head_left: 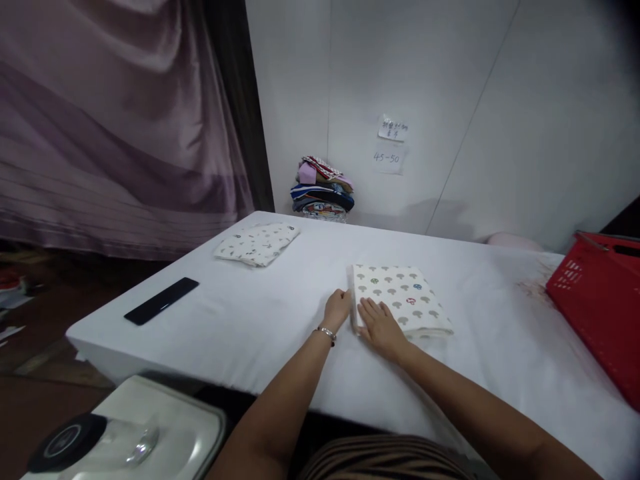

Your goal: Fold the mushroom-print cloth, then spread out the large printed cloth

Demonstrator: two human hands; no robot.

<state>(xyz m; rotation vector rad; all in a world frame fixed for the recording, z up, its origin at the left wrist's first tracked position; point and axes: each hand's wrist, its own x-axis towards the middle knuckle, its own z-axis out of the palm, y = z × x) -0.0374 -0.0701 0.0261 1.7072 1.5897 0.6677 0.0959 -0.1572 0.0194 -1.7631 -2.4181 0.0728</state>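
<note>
On table [250, 320]: two folded cloths [405, 293] [260, 244], two hands [337, 309] [383, 329] at one.

White wall [430, 87]; mauve curtain [125, 127] left; white-covered table [260, 313]; brownish floor [45, 403].

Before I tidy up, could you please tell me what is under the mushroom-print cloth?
The white table shows around the mushroom-print cloth; whatever lies directly beneath is covered and cannot be seen. The right hand rests on top.
</note>
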